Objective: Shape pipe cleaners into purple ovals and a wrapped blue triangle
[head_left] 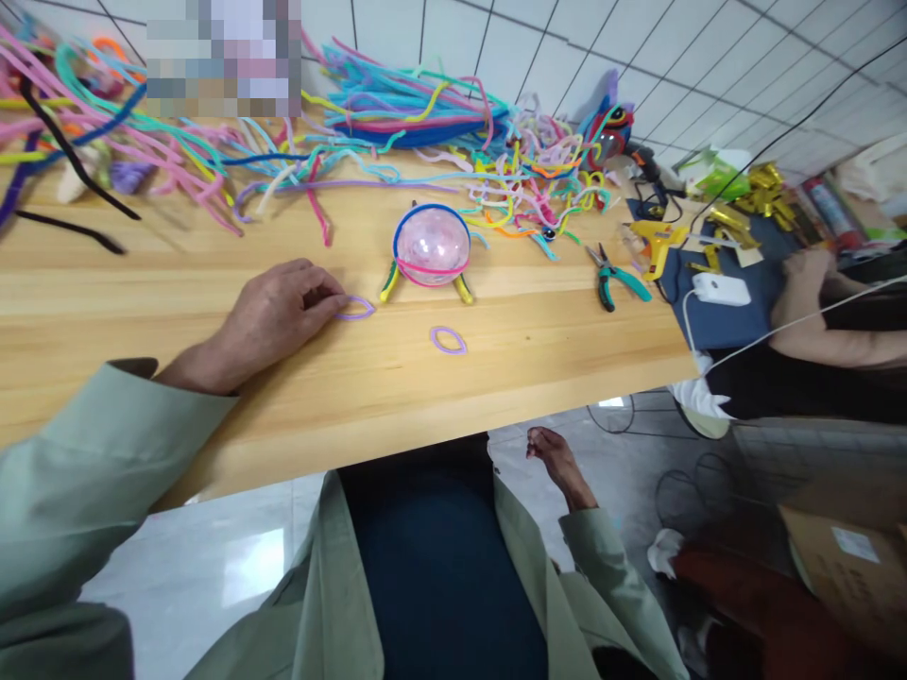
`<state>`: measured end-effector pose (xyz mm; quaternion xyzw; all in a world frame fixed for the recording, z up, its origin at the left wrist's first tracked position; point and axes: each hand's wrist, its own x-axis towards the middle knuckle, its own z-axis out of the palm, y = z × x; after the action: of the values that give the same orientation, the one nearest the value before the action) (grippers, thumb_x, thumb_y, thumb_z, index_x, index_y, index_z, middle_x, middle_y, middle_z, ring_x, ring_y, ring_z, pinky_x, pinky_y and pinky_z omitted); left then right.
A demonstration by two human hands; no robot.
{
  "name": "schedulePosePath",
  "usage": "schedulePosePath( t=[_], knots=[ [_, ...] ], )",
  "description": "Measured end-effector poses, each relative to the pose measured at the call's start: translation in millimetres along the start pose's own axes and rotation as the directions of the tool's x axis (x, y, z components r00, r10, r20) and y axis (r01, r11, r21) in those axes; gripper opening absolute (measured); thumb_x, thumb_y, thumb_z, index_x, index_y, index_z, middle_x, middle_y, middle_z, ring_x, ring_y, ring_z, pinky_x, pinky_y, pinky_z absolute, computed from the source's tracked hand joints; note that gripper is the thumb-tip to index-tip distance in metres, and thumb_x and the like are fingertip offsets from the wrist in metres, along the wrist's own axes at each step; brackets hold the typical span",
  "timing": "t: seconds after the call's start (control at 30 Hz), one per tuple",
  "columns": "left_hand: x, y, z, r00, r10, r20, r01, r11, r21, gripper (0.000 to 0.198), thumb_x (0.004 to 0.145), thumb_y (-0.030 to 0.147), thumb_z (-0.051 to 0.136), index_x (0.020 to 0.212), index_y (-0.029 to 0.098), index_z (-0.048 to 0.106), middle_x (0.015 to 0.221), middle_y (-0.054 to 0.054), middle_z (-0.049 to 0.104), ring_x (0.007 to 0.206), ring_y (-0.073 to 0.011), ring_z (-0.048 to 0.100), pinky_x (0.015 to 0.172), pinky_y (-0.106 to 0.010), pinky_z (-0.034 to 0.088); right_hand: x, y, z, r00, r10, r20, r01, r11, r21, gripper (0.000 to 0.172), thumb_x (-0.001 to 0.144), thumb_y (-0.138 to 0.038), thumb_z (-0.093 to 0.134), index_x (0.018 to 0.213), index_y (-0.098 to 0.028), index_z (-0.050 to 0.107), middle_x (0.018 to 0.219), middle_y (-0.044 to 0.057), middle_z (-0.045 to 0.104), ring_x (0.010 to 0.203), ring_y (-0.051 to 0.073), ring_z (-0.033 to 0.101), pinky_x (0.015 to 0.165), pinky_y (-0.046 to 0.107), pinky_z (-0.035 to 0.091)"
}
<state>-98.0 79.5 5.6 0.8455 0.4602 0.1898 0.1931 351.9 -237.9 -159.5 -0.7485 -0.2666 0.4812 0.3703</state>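
Pipe cleaners [425, 127] behind translucent ball [433, 244]; left hand [283, 307] closed on purple loop [370, 308], right hand [553, 455] curled, grip unclear.

No text, brand or number can be read. The cardboard box [814, 548] carries a white label [855, 544], its print too small and blurred to make out. Faint dark marks [877, 604] on the box, just below that label, are illegible too. Higher in view than the box, a red-and-blue cylinder [830, 212] and a green-and-white wrapper [719, 173] show coloured patches, their lettering, if any, too blurred to read.
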Motion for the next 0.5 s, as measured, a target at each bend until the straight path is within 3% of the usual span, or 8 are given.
schedulePosePath(
  t=[0.3,0.5],
  knots=[
    [-1,2,-3.1,1.0,0.006,0.014,-0.007,1.0,0.013,0.03,0.107,0.043,0.057,0.099,0.019,0.071,0.101,-0.008,0.073,0.093,-0.0241,0.066,0.084,-0.037,0.05,23,62,2,0.974,0.032,-0.226,-0.042,0.998,-0.042,0.078,0.065,-0.098,0.075,0.057,-0.025,0.049,0.053,-0.002,0.047,0.056,0.015,0.043,0.056,0.034,0.039],
    [-2,1,-3.9,0.998,0.056,0.036,-0.057,0.997,0.042,0.038,0.11,0.046,0.055,0.106,0.015,0.077,0.105,-0.011,0.073,0.095,-0.024,0.066,0.088,-0.037,0.051,30,82,-1,0.949,0.1,-0.297,-0.114,0.993,-0.029,0.073,0.042,-0.081,0.091,0.08,-0.023,0.069,0.071,0.005,0.073,0.065,0.022,0.065,0.061,0.035,0.051]
  ],
)
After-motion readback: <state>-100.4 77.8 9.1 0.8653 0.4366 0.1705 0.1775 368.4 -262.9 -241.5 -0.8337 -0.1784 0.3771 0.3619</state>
